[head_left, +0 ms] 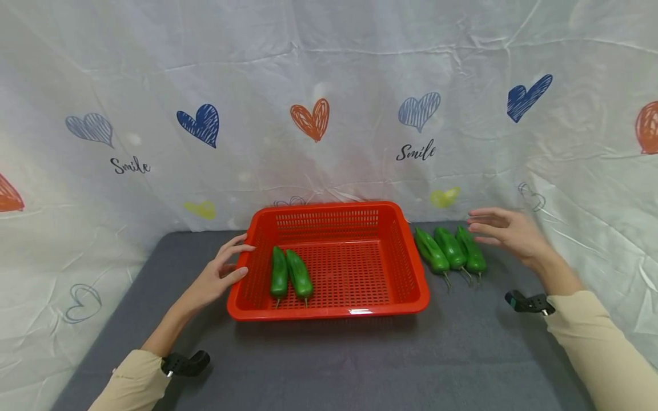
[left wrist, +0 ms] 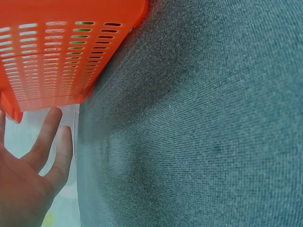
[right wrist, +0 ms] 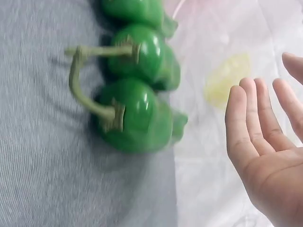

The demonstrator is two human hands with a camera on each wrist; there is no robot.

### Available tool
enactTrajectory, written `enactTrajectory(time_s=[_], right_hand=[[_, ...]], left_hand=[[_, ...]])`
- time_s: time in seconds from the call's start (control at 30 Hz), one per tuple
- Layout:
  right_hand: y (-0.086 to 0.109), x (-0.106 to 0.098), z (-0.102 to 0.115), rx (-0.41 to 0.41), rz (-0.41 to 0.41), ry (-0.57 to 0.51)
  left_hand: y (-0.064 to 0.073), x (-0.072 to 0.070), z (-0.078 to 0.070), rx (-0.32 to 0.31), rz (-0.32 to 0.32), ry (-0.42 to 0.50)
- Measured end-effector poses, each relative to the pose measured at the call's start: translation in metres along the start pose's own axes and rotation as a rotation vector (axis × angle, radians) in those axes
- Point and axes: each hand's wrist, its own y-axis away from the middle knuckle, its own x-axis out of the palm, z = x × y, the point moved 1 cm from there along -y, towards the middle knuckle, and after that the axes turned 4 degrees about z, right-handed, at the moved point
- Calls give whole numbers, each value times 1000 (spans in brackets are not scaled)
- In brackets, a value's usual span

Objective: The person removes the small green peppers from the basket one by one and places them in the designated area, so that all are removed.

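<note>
A red plastic basket (head_left: 329, 313) with slotted walls sits on the grey cloth. Inside it, toward the left, two green peppers (head_left: 279, 277) lie side by side. My left hand (head_left: 218, 279) rests at the basket's left rim, fingers spread and relaxed; in the left wrist view the fingers are beside the slotted wall. Three more green peppers (head_left: 449, 249) lie in a row just right of the basket, stems toward me. Above and to the right of the rightmost pepper (right wrist: 135, 116), my right hand (head_left: 511, 234) hovers with loosely extended fingers and nothing in it.
Grey cloth (head_left: 329, 365) covers the table in front of the basket. Close behind the basket hangs a white sheet (head_left: 354, 165) printed with hearts and the word "Smile". Each wrist carries a black camera mount (head_left: 529, 302).
</note>
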Motion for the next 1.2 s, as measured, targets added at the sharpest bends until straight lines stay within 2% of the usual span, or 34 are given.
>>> enactTrajectory(time_s=[0.17, 0.37, 0.6, 0.8, 1.2], right_hand=[[-2, 15, 8, 2, 33, 66], [-6, 34, 18, -5, 55, 119], [-13, 53, 29, 3, 92, 85], [-22, 67, 36, 33, 101, 120], [-44, 106, 44, 12, 157, 116]], left_hand=[[0, 0, 0, -10, -5, 5], [-1, 0, 0, 13, 2, 5], [0, 1, 1, 11, -1, -11], [0, 0, 2, 19, 1, 0], [0, 1, 3, -9, 1, 13]])
